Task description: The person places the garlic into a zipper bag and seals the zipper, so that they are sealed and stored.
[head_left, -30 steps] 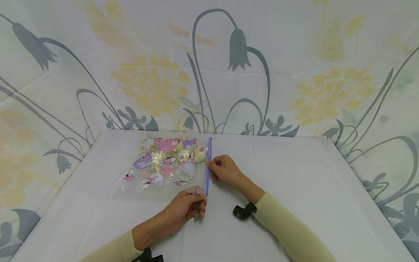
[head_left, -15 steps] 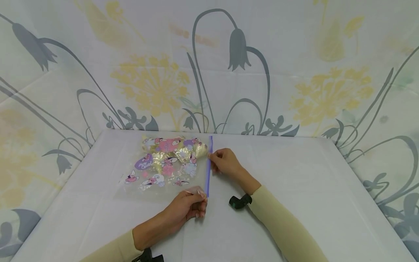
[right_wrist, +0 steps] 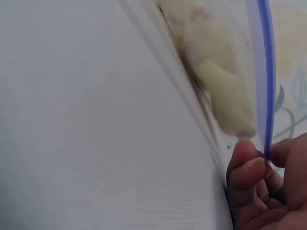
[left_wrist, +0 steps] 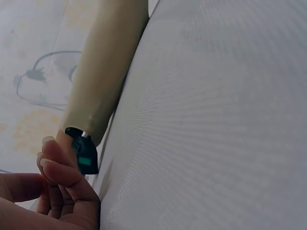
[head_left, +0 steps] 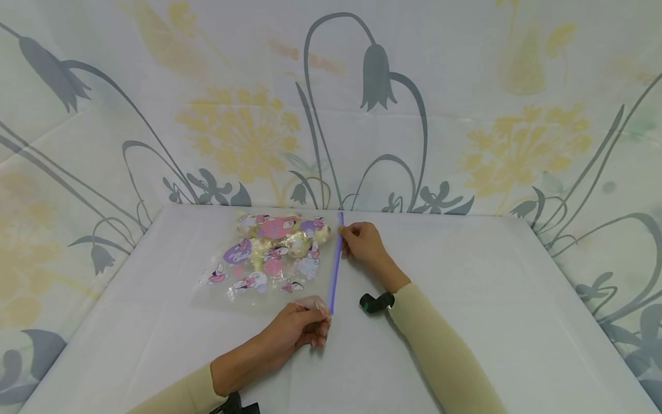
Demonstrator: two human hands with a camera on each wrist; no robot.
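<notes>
A clear zip-lock bag [head_left: 243,299] printed with pink and purple cartoon figures lies flat left of centre in the head view. Inside it are pale yellow, soft-looking things [right_wrist: 216,81], partly hidden by the print. A purple zip strip [head_left: 336,270] runs down its right edge. With thumb and fingers, my left hand [head_left: 295,330] pinches the bag's near right corner, at the strip's near end. Farther up, my right hand [head_left: 364,244] pinches the same strip between thumb and forefinger, close to its far end.
A white cloth covers the table [head_left: 465,299]. Behind it hangs a curtain [head_left: 393,144] printed with grey and yellow flowers, which also runs down both sides. Each wrist wears a black camera mount [head_left: 376,302].
My right hand has slid along the zip strip toward its far end. The bag has shifted slightly right, and its strip looks straighter. My left hand keeps its pinch on the near corner.
</notes>
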